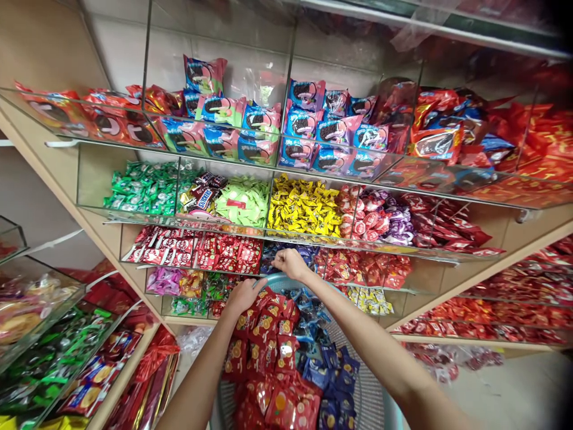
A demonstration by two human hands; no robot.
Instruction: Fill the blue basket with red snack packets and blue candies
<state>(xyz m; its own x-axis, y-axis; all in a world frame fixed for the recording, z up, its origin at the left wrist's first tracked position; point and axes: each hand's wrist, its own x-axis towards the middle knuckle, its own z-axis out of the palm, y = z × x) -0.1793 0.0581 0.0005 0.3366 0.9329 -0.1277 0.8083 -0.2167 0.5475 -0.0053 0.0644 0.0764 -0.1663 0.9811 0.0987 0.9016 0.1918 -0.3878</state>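
A round light-blue plastic basket (pixel 388 382) stands in front of me, holding red packets with orange-slice prints (pixel 268 334) and blue wrapped sweets (pixel 329 376). My left hand (pixel 244 297) grips the far left part of its rim. Just beyond the rim, my right hand (pixel 290 263) is closed, with its fingers curled at the shelf compartment of dark-blue wrapped sweets (pixel 307 252). Whatever those fingers may hold is hidden. Red packets (pixel 229 252) fill the compartment to the left of that hand, and red wrapped sweets (pixel 362 267) lie to its right.
Clear-fronted shelves rise ahead, with yellow sweets (pixel 304 206), green sweets (pixel 143 186) and blue-pink cookie packs (pixel 298 122). A clear shelf front (pixel 250 230) runs above my hands. Side shelves hold green packets (pixel 54 358) at left and red packets (pixel 496 286) at right.
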